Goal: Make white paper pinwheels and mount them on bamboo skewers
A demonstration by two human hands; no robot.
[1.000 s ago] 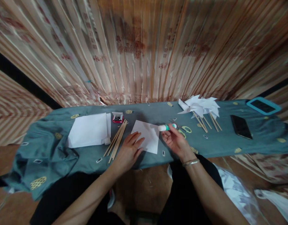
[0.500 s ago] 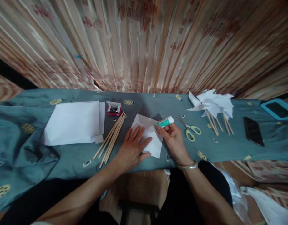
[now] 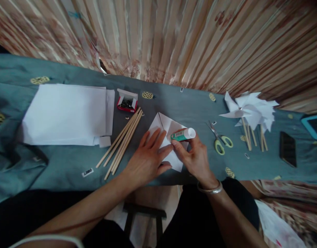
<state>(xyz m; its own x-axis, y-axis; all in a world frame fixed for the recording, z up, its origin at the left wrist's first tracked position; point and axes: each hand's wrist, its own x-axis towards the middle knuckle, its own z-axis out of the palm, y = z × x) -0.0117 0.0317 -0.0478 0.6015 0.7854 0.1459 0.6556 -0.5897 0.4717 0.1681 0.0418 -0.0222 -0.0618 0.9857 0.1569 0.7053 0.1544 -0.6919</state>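
Note:
My left hand [image 3: 146,160] lies with fingers stretched out on a square sheet of white paper [image 3: 172,123], holding nothing. A dark line, which looks like a slit, runs in from the sheet's far corner to my fingertips. In my right hand [image 3: 196,158] is a green and white glue stick [image 3: 182,134], gripped between thumb and fingers. Its lower end is over the middle of the sheet; whether it touches the paper is hard to tell. Right of this hand are scissors [image 3: 219,139] with light green handles. Several wooden sticks [image 3: 122,144] lie left of the paper.
A stack of white paper [image 3: 64,115] covers the left side of the cloth-covered table [image 3: 199,103]. Behind the sticks stands an open red box [image 3: 127,103] of small dark items. Paper pinwheels [image 3: 251,108] on sticks, a dark phone [image 3: 287,149] and a blue-framed device [image 3: 312,125] lie right.
My view has shifted and tilted. The glue stick has moved leftward and nearer over the paper, towards its middle. My left hand still lies flat on the sheet, where a slit now shows.

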